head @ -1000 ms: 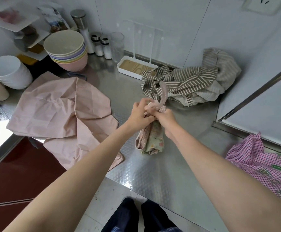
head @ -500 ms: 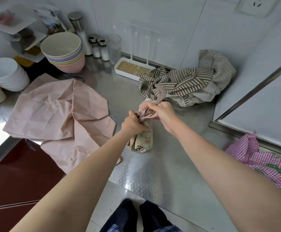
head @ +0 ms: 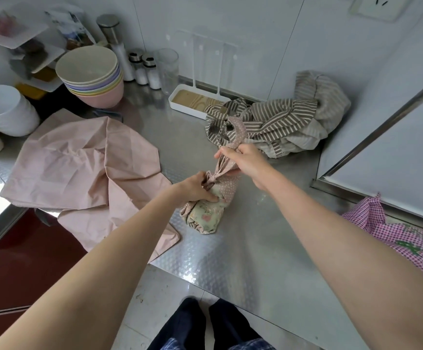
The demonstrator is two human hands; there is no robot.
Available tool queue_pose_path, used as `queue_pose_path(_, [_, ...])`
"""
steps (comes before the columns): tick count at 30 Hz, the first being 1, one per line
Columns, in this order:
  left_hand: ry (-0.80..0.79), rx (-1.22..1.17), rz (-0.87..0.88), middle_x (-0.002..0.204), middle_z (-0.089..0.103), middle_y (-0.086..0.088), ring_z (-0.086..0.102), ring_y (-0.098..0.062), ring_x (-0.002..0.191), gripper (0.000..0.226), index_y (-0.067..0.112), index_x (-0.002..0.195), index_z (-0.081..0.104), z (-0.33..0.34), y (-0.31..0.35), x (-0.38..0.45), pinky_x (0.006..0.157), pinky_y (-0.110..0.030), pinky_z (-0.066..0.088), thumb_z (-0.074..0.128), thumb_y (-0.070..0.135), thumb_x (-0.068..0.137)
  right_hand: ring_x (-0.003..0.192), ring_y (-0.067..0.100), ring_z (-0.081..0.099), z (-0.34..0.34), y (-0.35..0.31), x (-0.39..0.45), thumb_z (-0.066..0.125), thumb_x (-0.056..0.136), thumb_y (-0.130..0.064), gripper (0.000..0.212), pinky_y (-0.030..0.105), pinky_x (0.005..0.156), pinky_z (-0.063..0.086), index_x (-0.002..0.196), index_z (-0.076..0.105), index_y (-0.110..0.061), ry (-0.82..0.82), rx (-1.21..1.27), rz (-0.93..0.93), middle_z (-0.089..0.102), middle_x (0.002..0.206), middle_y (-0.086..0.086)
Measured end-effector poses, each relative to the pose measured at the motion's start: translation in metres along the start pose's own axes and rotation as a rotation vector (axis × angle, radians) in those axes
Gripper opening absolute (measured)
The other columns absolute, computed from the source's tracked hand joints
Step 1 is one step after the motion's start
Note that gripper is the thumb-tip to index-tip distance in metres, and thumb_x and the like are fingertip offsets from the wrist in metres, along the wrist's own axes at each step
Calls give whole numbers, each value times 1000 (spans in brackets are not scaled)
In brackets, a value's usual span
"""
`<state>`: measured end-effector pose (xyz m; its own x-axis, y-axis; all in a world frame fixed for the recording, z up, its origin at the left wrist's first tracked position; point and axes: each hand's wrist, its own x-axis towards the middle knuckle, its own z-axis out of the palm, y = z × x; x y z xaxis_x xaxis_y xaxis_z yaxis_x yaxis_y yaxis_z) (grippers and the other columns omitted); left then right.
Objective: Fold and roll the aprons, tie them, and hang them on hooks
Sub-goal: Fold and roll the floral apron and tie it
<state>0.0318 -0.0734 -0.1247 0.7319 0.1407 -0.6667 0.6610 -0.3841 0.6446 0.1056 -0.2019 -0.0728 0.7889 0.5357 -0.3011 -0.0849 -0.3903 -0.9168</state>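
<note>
On counter, rolled floral apron

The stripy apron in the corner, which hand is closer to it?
Right. The right hand is just in front of the striped apron, pulling up a dotted strap. The left hand is lower, pressing the rolled floral apron.

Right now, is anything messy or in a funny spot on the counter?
Yes. The pink apron lies crumpled and spills over the counter edge. The striped apron sits bunched in the corner. Both hands are busy tying the rolled floral apron.
</note>
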Motion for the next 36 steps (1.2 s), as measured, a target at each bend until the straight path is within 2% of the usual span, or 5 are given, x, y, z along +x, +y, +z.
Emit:
queue_pose_path(7, [177,446,-97,147,21,-22,34,-37,132,112,5,147,6,19,11,-9,106,-42,36,71,56,70,78,24,63,13,-7,7,49,97,-25,26,42,74,58,88,66,-8,13,36,90,58,79,8])
queue_pose_path(11, [249,482,-7,129,50,-15,51,-33,118,79,3,132,28,21,5,-10,93,-36,42,69,43,78,80,22,62,13,-6,8,48,97,-20,23,39,78,57,97,65,-5,-70,85,88,59,83,9])
queue_pose_path(21, [-302,78,126,126,58,-7,56,-25,115,43,12,123,47,6,-16,2,103,-40,42,66,17,85,55,13,55,9,19,1,43,99,-27,29,21,47,50,78,59,-16,40,23,271,60,71,4])
queue_pose_path(26, [-116,531,117,133,51,-12,50,-28,119,57,7,136,36,5,-3,3,102,-36,39,54,38,92,50,16,54,21,28,7,43,99,-28,30,37,62,57,96,63,-5,184,87,286,57,72,7])
queue_pose_path(36, [209,750,97,130,51,-17,50,-33,121,47,10,121,38,34,-23,-4,97,-43,32,27,49,98,47,25,53,40,51,15,41,97,-29,40,28,44,47,57,44,-22,423,-109,256,54,61,4])
